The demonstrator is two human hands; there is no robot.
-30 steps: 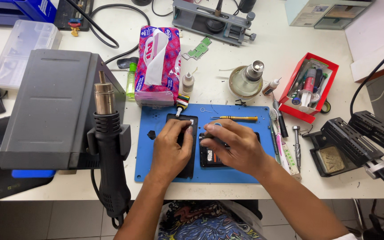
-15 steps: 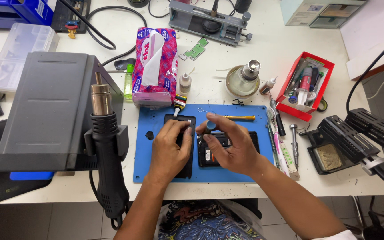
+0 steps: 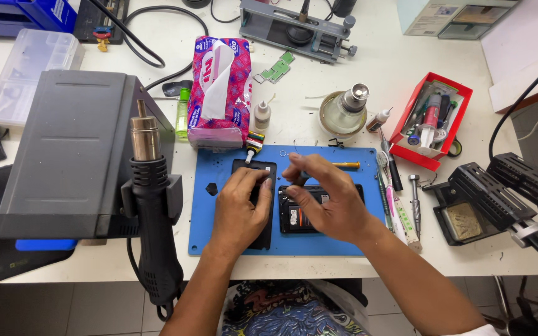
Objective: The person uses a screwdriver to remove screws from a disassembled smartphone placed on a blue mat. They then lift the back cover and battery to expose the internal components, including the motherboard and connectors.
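My left hand (image 3: 239,205) lies on a black phone panel (image 3: 254,167) that stands lengthwise on the blue work mat (image 3: 219,239), its fingers curled over the panel's upper half. Just to the right lies an opened phone body (image 3: 294,218) with its insides showing. My right hand (image 3: 331,202) hovers over that body. Its thumb and forefinger are pinched on a small dark piece (image 3: 299,178) that is too small to identify. The two hands are almost touching.
A grey hot-air station (image 3: 70,155) with its black heat gun (image 3: 151,211) stands left of the mat. Behind the mat are a tissue pack (image 3: 219,87) and a round tin (image 3: 342,115). To the right are a red tool tray (image 3: 434,124), several screwdrivers (image 3: 396,199) and a black iron stand (image 3: 477,202).
My right hand has lifted off the opened phone body and its fingers have drawn together into a pinch. My left hand stays on the black panel.
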